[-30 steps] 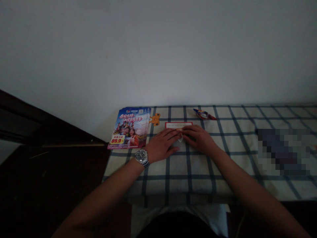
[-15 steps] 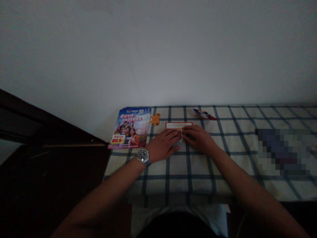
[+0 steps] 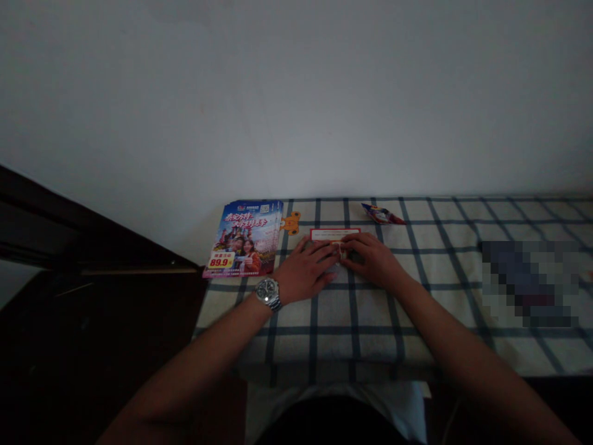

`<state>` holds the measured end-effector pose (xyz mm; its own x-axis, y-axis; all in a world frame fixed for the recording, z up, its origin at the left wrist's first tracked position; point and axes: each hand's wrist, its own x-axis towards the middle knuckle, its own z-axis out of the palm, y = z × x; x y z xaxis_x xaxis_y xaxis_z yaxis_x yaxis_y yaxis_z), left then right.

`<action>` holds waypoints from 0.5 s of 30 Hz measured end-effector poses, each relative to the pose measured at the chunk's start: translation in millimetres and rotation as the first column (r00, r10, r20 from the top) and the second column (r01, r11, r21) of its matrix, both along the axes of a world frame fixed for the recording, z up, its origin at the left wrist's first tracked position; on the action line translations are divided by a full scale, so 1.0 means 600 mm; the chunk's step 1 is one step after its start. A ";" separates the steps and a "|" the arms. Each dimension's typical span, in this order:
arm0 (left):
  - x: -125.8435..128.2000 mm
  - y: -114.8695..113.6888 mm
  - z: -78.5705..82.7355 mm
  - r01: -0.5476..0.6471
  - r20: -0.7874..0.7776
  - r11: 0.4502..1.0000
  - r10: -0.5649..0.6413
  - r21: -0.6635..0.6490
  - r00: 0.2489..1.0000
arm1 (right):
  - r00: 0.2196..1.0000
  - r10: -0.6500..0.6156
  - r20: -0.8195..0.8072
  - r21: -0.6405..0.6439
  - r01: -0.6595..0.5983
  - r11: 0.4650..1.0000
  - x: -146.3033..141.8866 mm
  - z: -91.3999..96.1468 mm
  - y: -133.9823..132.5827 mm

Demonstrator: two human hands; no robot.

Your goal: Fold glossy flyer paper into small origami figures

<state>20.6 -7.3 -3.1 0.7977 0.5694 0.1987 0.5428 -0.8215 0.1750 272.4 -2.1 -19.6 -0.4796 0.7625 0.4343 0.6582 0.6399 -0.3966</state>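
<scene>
A white paper with a red border [image 3: 334, 234] lies on the checked tablecloth [image 3: 370, 309], its near part hidden under both hands. My left hand [image 3: 306, 269], with a metal watch [image 3: 267, 292] on the wrist, lies flat on it with the fingers stretched out. My right hand [image 3: 376, 259] has its fingers bent, and their tips press and pinch the paper where the two hands meet.
A stack of colourful flyers [image 3: 243, 238] lies at the table's far left corner, with a small orange cut-out [image 3: 291, 223] beside it. A folded colourful paper piece [image 3: 382, 214] sits near the wall. A blurred patch [image 3: 528, 281] covers the right. Dark furniture stands to the left.
Both hands have slid slightly away from me over the paper. The small white tip seen between the fingertips earlier is now mostly covered.
</scene>
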 end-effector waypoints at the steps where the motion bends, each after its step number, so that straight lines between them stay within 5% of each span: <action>1: -0.002 0.001 -0.001 0.005 0.006 1.000 -0.005 -0.004 1.000 | 1.000 0.000 0.002 -0.002 0.000 1.000 -0.001 0.001 0.000; 15: -0.004 0.010 -0.007 0.046 0.090 0.998 -0.041 -0.052 0.995 | 0.990 -0.131 -0.057 0.033 0.133 0.991 0.012 -0.011 0.014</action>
